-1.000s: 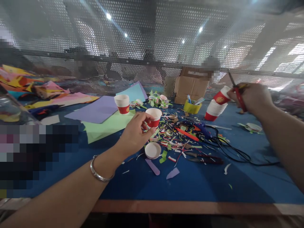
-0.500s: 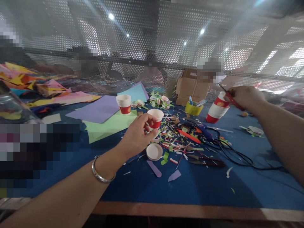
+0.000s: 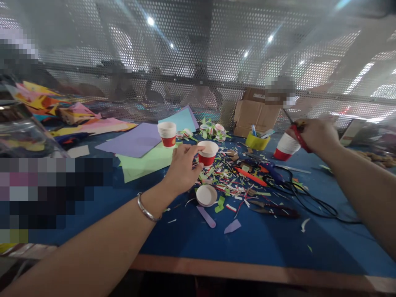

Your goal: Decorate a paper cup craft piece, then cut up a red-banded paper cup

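My left hand [image 3: 183,168], a silver bangle on its wrist, has its thumb and fingers apart at the left side of a small red and white paper cup [image 3: 207,158]. The index fingertip overlaps the cup's rim; the cup stands upright on the table. My right hand [image 3: 318,134], blurred by motion, is closed around red-handled scissors [image 3: 300,138], blade pointing up and left. It is beside a tilted stack of paper cups [image 3: 286,147] and covers part of its top. A shallow white paper dish [image 3: 206,195] lies below the left hand.
Paper scraps [image 3: 229,177] litter the middle, with a corded blue glue gun [image 3: 272,171] and dark-handled snips [image 3: 275,209]. A second cup stack [image 3: 167,135], purple paper [image 3: 131,140], a yellow holder [image 3: 258,142] and a cardboard box [image 3: 258,115] stand or lie farther back.
My left hand has shifted slightly left against the cup, its fingers less curled; the cup stays in place. My right hand, with the scissors, has come down over the top of the stack.
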The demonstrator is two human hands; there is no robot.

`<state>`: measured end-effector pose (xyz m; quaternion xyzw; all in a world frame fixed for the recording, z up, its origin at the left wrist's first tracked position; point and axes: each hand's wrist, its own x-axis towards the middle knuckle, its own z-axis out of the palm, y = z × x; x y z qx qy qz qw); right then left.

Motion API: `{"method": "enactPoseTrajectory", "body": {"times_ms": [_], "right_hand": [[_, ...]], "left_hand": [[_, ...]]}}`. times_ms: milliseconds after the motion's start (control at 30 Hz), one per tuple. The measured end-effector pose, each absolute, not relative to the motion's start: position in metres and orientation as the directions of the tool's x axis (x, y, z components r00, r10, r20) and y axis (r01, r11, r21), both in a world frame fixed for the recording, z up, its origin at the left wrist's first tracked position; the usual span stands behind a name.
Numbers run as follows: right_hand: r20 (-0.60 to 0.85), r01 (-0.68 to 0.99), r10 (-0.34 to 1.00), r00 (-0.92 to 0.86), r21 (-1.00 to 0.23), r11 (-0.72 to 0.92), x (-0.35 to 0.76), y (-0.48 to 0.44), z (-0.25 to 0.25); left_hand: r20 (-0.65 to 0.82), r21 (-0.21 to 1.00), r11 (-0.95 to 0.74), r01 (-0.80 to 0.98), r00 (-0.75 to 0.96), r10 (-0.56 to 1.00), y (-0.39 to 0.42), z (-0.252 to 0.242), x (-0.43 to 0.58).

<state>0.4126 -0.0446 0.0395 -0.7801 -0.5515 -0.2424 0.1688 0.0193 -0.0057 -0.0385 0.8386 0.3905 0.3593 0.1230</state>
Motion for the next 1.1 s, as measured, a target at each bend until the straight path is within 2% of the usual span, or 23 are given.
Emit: {"method": "enactPoseTrajectory", "body": {"times_ms": [167, 267, 367, 500, 633, 700, 767, 867, 967, 1100], "right_hand": [[0.467, 0.983, 0.881, 0.075, -0.183, 0.013, 0.335, -0.056, 0.024], [0.484, 0.930, 0.873, -0.061, -0.291, 0.226, 0.290, -0.068, 0.007], [0.520, 0.866, 0.845, -0.124, -0.359, 0.347, 0.258, -0.081, -0.005], [0.580, 0.821, 0.808, -0.104, -0.408, 0.399, 0.238, -0.091, -0.011], [0.618, 0.746, 0.779, -0.107, -0.468, 0.474, 0.236, -0.094, -0.014], [0.601, 0.692, 0.793, -0.104, -0.528, 0.491, 0.237, -0.096, -0.015], [0.565, 0.645, 0.823, -0.059, -0.607, 0.464, 0.237, -0.099, -0.013], [0.505, 0.580, 0.860, 0.071, -0.723, 0.377, 0.237, -0.105, -0.009], [0.465, 0.501, 0.870, 0.164, -0.799, 0.333, 0.239, -0.107, -0.006], [0.416, 0.470, 0.896, 0.156, -0.829, 0.303, 0.244, -0.107, -0.005]], "left_hand": [[0.496, 0.532, -0.652, 0.541, 0.425, 0.757, 0.005, -0.044, 0.023], [0.495, 0.587, -0.641, 0.495, 0.406, 0.768, 0.009, -0.046, 0.023], [0.486, 0.644, -0.618, 0.451, 0.382, 0.786, 0.009, -0.044, 0.023], [0.468, 0.673, -0.635, 0.380, 0.447, 0.763, -0.003, -0.036, 0.024], [0.459, 0.734, -0.650, 0.196, 0.562, 0.688, -0.017, -0.028, 0.026], [0.427, 0.817, -0.570, 0.083, 0.576, 0.697, -0.022, -0.027, 0.028], [0.360, 0.907, -0.420, -0.034, 0.581, 0.730, -0.024, -0.026, 0.029], [0.260, 0.965, -0.208, -0.157, 0.605, 0.753, -0.027, -0.023, 0.029], [0.161, 0.985, -0.077, -0.155, 0.662, 0.732, -0.030, -0.020, 0.028], [0.065, 0.993, 0.015, -0.117, 0.651, 0.756, -0.033, -0.020, 0.029]]}}
